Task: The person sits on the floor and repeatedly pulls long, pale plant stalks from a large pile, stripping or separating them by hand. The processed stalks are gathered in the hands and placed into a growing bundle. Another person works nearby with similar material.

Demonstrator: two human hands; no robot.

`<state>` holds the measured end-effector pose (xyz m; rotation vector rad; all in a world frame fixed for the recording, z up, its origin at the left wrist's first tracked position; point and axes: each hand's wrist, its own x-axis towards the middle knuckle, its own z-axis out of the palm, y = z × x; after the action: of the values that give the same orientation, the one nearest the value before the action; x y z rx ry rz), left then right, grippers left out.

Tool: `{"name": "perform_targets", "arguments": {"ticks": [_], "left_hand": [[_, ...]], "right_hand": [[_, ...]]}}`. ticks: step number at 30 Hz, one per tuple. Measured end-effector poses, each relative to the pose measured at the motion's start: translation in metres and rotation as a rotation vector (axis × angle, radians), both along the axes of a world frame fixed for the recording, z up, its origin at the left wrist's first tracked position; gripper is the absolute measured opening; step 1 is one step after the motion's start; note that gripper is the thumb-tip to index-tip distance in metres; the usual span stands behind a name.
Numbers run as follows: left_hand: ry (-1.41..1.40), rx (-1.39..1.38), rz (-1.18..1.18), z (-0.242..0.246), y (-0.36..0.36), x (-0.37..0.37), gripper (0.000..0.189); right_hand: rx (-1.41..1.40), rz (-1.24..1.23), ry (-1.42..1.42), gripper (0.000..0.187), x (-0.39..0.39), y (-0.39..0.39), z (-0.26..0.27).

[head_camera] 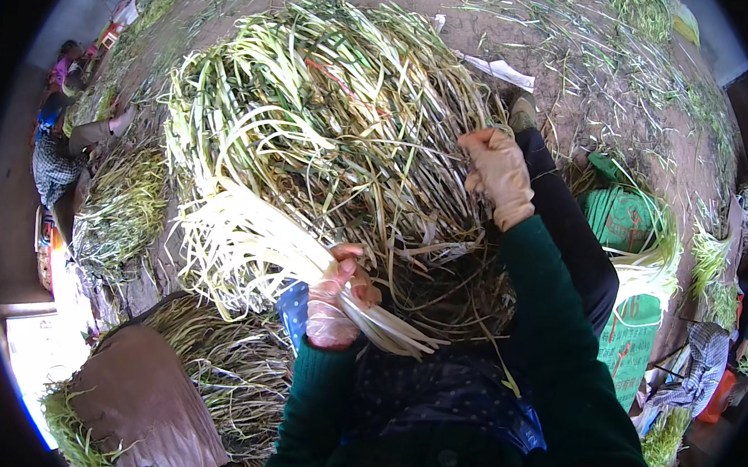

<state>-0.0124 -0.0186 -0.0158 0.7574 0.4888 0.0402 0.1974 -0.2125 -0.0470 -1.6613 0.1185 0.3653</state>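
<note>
My left hand (338, 299), in a thin clear glove, is closed around a bunch of pale yellow leafy stalks (259, 226) that look like blanched chives. Their long leaves fan out up and left; the white stem ends stick out to the lower right, over my dark dotted apron (428, 391). My right hand (498, 174), in a tan-looking glove, is at the right edge of a large heap of green and yellowish chives (329, 121). Its fingers are curled against the stalk ends, and whether a stalk is pinched there is hidden.
Green printed sacks (627, 345) stand right of my leg, leaves (651, 266) draped across them. Brown cloth (145, 399) covers part of another chive pile (243, 379) at lower left. A person (61, 156) sits at far left beside another heap (118, 211). Loose leaves litter the earthen floor (581, 105).
</note>
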Motion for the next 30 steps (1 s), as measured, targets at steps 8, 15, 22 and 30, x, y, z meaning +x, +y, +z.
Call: {"name": "perform_targets", "arguments": {"ticks": [8, 15, 22, 30], "left_hand": [[0.102, -0.049, -0.016, -0.024, -0.009, -0.004, 0.024], [0.131, -0.063, -0.007, -0.029, -0.012, 0.001, 0.026], [0.108, 0.036, -0.001, -0.001, -0.013, -0.004, 0.042], [0.291, 0.106, -0.098, -0.002, -0.026, -0.004, 0.025]], "right_hand": [[-0.994, 0.383, -0.400, 0.025, 0.104, -0.020, -0.042], [-0.056, 0.212, 0.025, 0.018, 0.020, -0.027, 0.028], [-0.248, 0.650, -0.104, 0.014, -0.125, -0.006, 0.071], [-0.385, 0.852, -0.783, 0.016, -0.191, -0.025, 0.037]]}}
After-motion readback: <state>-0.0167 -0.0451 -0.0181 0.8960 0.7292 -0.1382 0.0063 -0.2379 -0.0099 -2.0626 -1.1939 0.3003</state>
